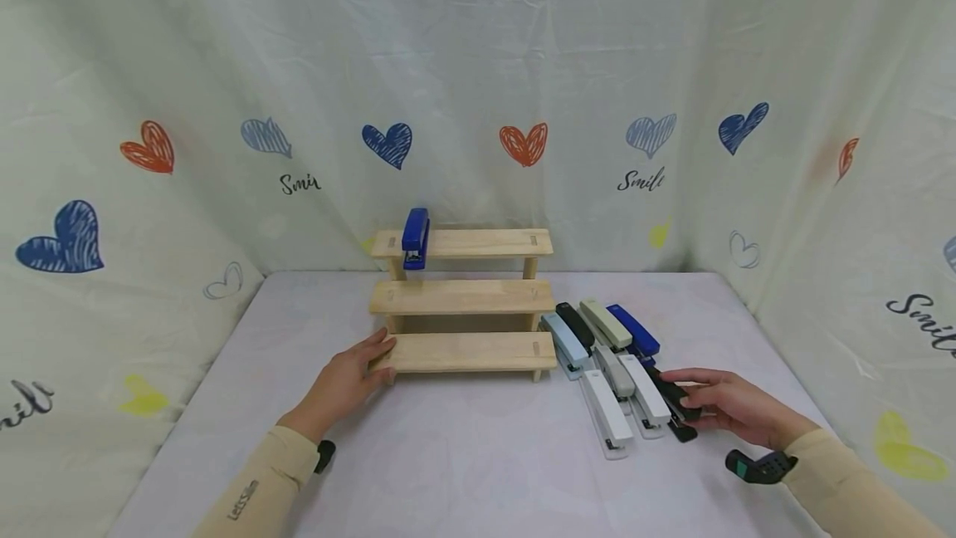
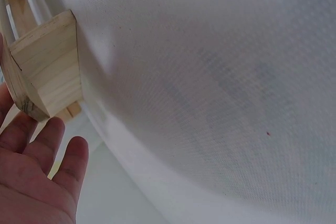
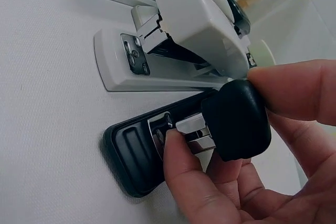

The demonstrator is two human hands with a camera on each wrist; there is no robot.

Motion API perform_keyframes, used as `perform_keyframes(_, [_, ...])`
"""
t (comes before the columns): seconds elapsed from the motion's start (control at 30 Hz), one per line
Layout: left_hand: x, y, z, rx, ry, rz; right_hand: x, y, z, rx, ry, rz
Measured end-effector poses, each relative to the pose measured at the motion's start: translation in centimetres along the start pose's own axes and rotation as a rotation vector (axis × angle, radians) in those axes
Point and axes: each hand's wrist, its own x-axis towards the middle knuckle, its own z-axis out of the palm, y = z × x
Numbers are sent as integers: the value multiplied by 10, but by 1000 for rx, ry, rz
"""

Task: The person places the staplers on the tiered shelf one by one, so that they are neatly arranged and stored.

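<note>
A three-tier wooden stand [image 1: 463, 297] stands at the back of the table. My left hand [image 1: 347, 380] holds the left end of its lowest board [image 2: 52, 61], thumb at the front. On the left of the top tier sits a blue stapler [image 1: 416, 237]. To the stand's right, several staplers lie close together. My right hand [image 1: 735, 405] grips the black stapler [image 3: 239, 121] at the near right of this group, with a fingertip beside its metal plate, between arm and base. A white stapler [image 3: 194, 19] lies right beside it.
The group also has a light blue stapler [image 1: 565, 343], a pale green one [image 1: 607, 324], a second blue one [image 1: 633, 330] and another black one [image 1: 574, 325]. A heart-printed curtain [image 1: 463, 65] hangs behind the white-covered table [image 1: 463, 455].
</note>
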Motion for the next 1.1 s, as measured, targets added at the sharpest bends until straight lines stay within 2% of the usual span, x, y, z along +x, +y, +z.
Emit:
perform_keyframes(0.27, [-1,0,0,9,7,8,2,-1,-2,18,-61,29])
perform_keyframes(0.63, [-2,3,-1,10,5,0,1,2,-6,118,-104,45])
perform_keyframes(1.1, [-2,3,-2,24,11,10,-13,0,-17,155,-46,39])
